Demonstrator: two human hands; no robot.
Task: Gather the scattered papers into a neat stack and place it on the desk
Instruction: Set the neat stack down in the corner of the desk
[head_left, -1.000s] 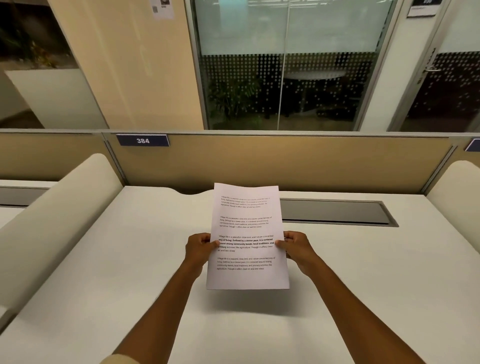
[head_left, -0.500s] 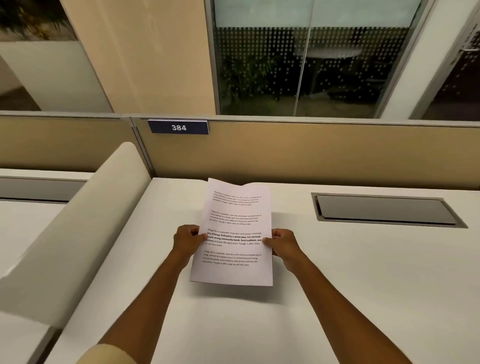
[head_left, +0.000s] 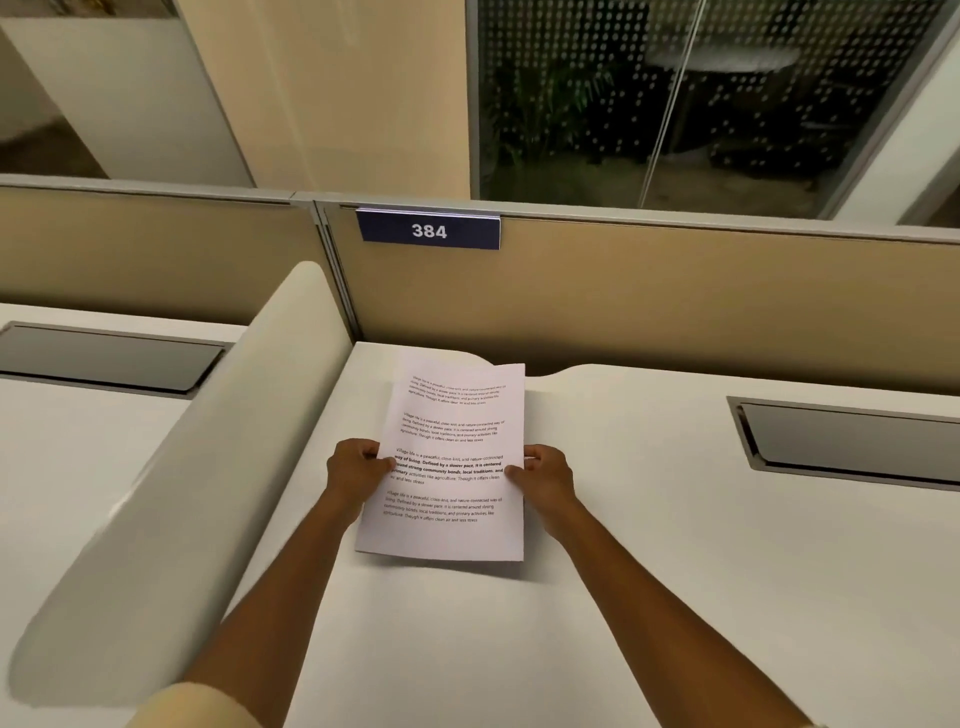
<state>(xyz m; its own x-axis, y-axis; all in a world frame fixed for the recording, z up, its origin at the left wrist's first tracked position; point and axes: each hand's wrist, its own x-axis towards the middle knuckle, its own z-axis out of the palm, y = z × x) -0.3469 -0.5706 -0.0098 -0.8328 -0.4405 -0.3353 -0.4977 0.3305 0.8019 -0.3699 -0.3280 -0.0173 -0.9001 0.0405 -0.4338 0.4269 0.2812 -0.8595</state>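
A stack of white printed papers (head_left: 452, 431) is held just above the white desk (head_left: 649, 597), near its back-left corner, edges lined up and casting a shadow below its near edge. My left hand (head_left: 356, 475) pinches the stack's left edge at mid-height, thumb on top of the page. My right hand (head_left: 545, 475) pinches the right edge the same way. How many sheets are in the stack I cannot tell.
A curved cream divider (head_left: 171, 493) borders the desk on the left. A tan partition (head_left: 675, 296) with a blue "384" label (head_left: 429, 230) closes the back. A grey cable hatch (head_left: 852, 441) sits at the right; another hatch (head_left: 104, 356) lies on the neighbouring desk.
Both hands have carried the stack leftward and lower, toward the desk's back-left corner beside the divider. The view has turned left and down with them. The grip is unchanged.
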